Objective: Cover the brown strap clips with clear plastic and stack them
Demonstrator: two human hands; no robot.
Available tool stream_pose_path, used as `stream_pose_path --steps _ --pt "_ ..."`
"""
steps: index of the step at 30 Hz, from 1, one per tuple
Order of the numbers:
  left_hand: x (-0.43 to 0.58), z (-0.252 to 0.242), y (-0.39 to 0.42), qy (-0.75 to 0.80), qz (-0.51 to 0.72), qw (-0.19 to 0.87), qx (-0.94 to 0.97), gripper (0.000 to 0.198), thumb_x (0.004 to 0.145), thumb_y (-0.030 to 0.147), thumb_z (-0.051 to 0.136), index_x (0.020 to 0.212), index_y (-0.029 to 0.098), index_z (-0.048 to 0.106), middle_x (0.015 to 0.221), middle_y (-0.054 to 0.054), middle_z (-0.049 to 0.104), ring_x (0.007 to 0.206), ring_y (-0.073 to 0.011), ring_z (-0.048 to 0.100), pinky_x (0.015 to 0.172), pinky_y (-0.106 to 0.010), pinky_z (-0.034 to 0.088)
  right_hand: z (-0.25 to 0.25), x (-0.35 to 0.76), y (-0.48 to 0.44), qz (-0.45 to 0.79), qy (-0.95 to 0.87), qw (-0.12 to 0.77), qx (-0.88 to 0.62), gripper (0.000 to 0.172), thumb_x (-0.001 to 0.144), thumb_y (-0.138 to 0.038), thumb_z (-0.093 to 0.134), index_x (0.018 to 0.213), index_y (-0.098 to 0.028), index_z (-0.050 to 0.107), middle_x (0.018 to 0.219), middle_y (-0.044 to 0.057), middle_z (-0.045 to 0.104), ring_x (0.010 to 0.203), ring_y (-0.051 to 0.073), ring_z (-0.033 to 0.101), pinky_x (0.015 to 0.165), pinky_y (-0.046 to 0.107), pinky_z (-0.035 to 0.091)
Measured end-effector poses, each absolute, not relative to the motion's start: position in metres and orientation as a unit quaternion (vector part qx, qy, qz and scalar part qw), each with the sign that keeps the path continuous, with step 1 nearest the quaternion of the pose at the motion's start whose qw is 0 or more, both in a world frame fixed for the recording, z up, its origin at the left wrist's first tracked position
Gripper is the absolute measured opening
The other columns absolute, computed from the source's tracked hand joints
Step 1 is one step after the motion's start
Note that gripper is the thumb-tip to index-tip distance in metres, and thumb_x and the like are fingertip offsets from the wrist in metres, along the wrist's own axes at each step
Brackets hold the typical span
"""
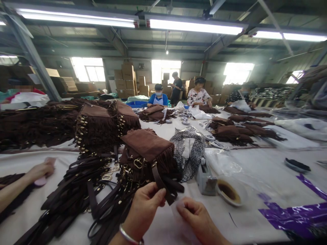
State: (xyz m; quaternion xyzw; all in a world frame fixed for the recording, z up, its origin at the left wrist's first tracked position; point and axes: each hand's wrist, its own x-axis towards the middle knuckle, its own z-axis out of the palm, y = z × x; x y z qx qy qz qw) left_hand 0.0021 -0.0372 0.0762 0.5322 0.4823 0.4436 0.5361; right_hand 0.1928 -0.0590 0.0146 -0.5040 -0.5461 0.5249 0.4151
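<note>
Between the thumb and fingers of my left hand (144,209) is a brown bag strap (158,177), its end curling toward my right. A bangle circles that wrist. My right hand (195,214) pinches a thin, whitish see-through sheet (176,211), which touches or lies close to the strap end; blur hides the exact contact. Just beyond my hands stands a brown fringed bag (148,144) with gold-coloured rings and clasps. Many dark brown straps (67,200) with metal fittings lie heaped to my left.
A grey tape dispenser (206,180) and a tape roll (230,192) sit to the right, near purple plastic (293,214). Another person's hand (42,172) works at far left. Fringed bags (38,122) pile up behind. Several people sit across the table.
</note>
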Motion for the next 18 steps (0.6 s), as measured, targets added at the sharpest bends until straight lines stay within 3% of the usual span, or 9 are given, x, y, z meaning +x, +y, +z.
stream_pose_path --steps 6,12,18 --pt "0.026 0.066 -0.039 0.496 0.459 0.525 0.518 0.026 0.076 0.040 0.068 0.077 0.015 0.072 0.064 -0.002 0.064 0.059 -0.0140 0.052 0.055 -0.024 0.041 0.015 0.196 -0.063 0.518 -0.550 0.422 -0.501 0.039 0.078 -0.052 0.063 0.066 -0.016 0.065 0.068 0.002 0.054 0.068 0.016 0.046 0.061 0.027 0.037" --pt "0.029 0.065 -0.040 0.498 0.452 0.511 0.536 0.025 0.076 0.038 0.068 0.086 0.015 0.075 0.079 -0.006 0.073 0.078 -0.0214 0.061 0.070 -0.027 0.048 0.010 0.199 -0.067 0.533 -0.548 0.430 -0.481 0.035 0.079 -0.049 0.063 0.070 -0.016 0.067 0.074 0.004 0.059 0.075 0.019 0.052 0.069 0.029 0.041" --pt "0.031 0.062 -0.044 0.491 0.424 0.526 0.550 0.025 0.077 0.038 0.066 0.087 0.016 0.074 0.077 -0.005 0.072 0.074 -0.0199 0.060 0.065 -0.026 0.046 0.007 0.199 -0.070 0.564 -0.515 0.420 -0.489 0.040 0.078 -0.053 0.063 0.071 -0.014 0.065 0.063 -0.001 0.048 0.060 0.012 0.042 0.055 0.025 0.031"
